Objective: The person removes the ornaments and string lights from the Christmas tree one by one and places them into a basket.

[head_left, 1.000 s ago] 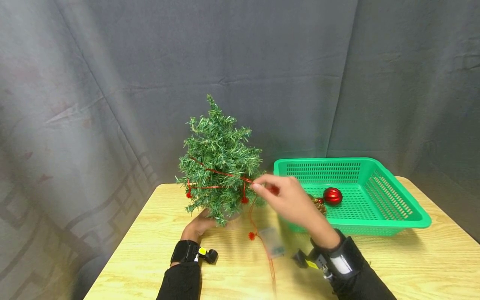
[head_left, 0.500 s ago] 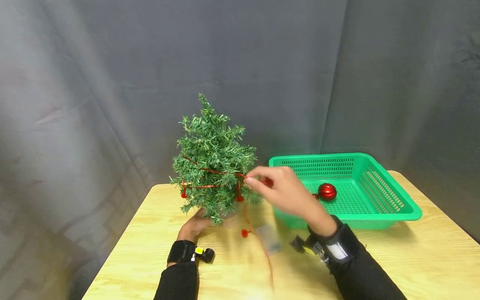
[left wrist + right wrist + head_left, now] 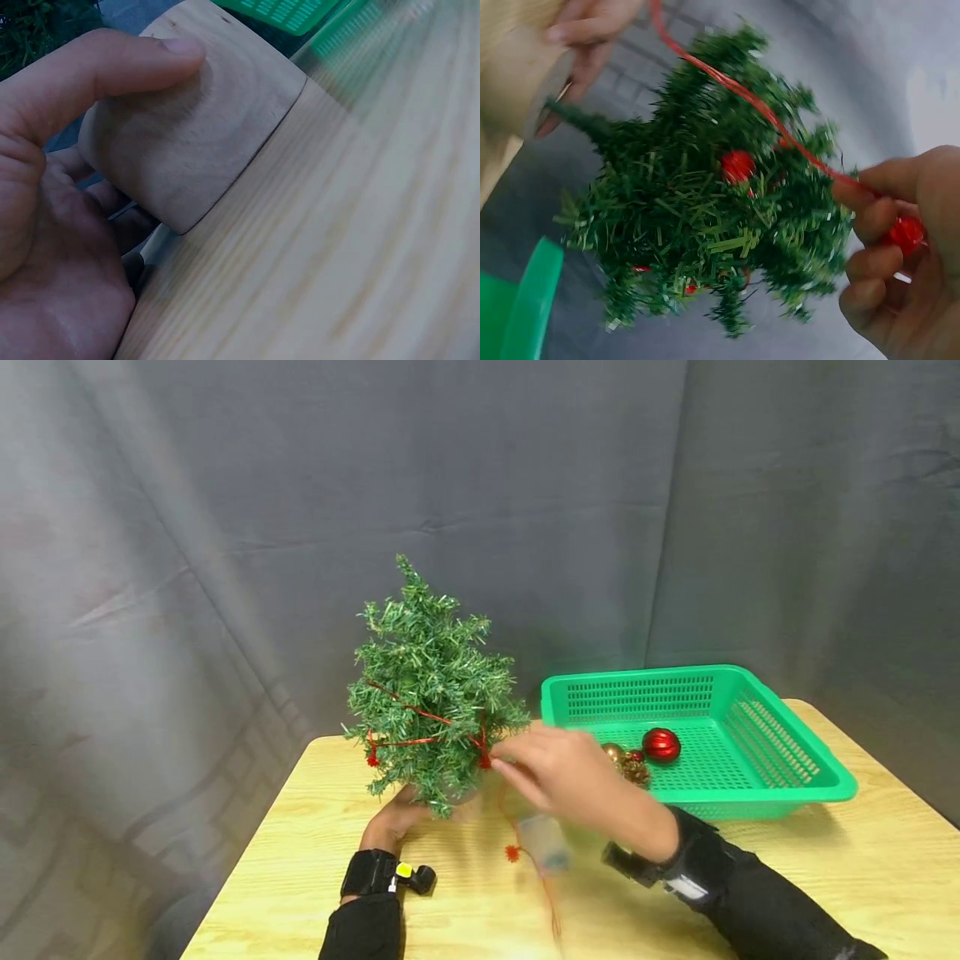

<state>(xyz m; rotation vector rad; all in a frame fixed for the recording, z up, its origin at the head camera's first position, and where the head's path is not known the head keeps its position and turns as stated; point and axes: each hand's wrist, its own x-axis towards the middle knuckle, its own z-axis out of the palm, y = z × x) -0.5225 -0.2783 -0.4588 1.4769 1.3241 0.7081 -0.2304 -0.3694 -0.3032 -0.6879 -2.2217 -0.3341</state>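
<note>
Cord (image 3: pixel 757 103): thin, red, held in the curled fingers (image 3: pixel 874 219) of the right hand (image 3: pixel 919 289), one shiny red ornament (image 3: pixel 906 234) tucked among them. Tree (image 3: pixel 431 668): conical, bristly green needles, just left of those fingers. Wooden base (image 3: pixel 187 142): grained, round-edged, gripped by the left hand (image 3: pixel 52 195), thumb flat on its face. Basket (image 3: pixel 772 793): green perforated plastic, right of the right-hand fingers; contains ribbed glossy red ball (image 3: pixel 662 746), gold ball (image 3: pixel 612 752), scaly pine cone (image 3: pixel 636 771).

Your left hand (image 3: pixel 396 821) grips at left, thumb (image 3: pixel 142 64) stretched out; your right hand (image 3: pixel 561 772), its forearm (image 3: pixel 648 822) slanting from the near right, pinches, lower fingers (image 3: pixel 874 264) curled.
</note>
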